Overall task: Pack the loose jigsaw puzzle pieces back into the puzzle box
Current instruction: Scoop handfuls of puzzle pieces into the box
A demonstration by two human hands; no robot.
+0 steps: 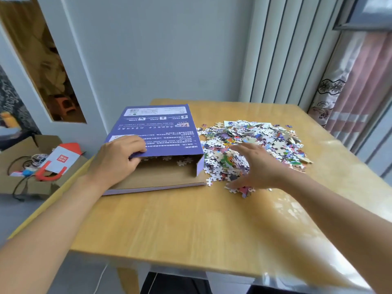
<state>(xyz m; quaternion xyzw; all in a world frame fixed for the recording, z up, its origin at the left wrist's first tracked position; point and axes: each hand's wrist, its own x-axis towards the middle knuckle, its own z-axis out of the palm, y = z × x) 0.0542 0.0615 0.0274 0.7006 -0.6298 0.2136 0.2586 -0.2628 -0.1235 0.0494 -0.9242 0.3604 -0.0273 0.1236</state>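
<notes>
A flat purple puzzle box lies on the wooden table, its near end open and a few pieces visible inside. My left hand grips the box's upper panel at the open end, lifting it. A large heap of loose jigsaw pieces lies just right of the box. My right hand rests on the near side of the heap with fingers spread and fairly straight, pointing towards the box. A few pieces lie under and beside its thumb.
A printed sheet pokes out from the far edge of the heap. On the floor to the left stands a cardboard carton with a red and white paper bag and cables. A curtain hangs at the right.
</notes>
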